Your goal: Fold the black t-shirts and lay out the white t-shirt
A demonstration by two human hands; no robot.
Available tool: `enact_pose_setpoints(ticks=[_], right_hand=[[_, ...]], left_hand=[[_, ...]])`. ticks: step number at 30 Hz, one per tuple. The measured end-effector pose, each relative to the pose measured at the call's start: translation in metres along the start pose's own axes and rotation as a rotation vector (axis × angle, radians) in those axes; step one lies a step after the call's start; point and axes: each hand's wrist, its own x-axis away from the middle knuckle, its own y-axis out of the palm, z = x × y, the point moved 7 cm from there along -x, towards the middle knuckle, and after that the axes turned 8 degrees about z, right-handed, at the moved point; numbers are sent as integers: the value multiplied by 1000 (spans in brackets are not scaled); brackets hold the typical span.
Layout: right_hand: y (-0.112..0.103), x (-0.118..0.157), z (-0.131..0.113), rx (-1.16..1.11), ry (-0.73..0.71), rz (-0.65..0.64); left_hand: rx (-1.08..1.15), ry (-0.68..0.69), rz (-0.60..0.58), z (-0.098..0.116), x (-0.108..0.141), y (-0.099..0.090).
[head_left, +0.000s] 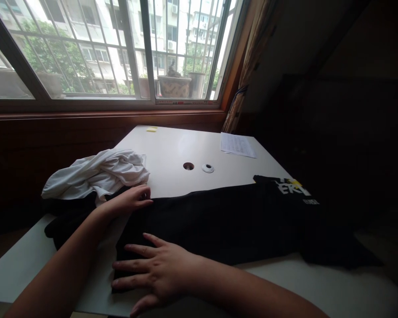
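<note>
A black T-shirt with white and yellow print lies stretched flat across the white table, its printed part at the right. At its far left corner is my left hand, the fingers curled and closed on the fabric's edge. My right hand rests palm down over the near left end of the shirt, fingers spread and pointing left. Left of the hands, a crumpled white garment is heaped on dark fabric, which my left forearm partly covers.
A printed paper sheet lies near the table's far right corner. Mid-table are a round cable hole and a loose white round cover. A yellow sticker marks the far edge. Behind stand a barred window and a tied curtain.
</note>
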Motion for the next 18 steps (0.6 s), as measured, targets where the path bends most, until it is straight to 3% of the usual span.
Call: enact_pose_setpoints(ticks=[4, 6, 9, 12, 15, 18], right_hand=[[-11, -2, 7, -149, 2, 58], [-25, -1, 24, -265, 55, 144], [-53, 13, 74, -308, 295, 321], [-83, 47, 134, -235, 553, 468], [-96, 84, 181, -241, 683, 466], [-96, 112, 211, -175, 751, 456]], left_hand=[[-39, 25, -16, 0, 2, 1], [-47, 30, -12, -1, 2, 2], [-40, 38, -25, -4, 1, 3], [-24, 7, -45, -10, -1, 5], [0, -30, -48, -20, -1, 7], [21, -61, -28, -29, -1, 8]])
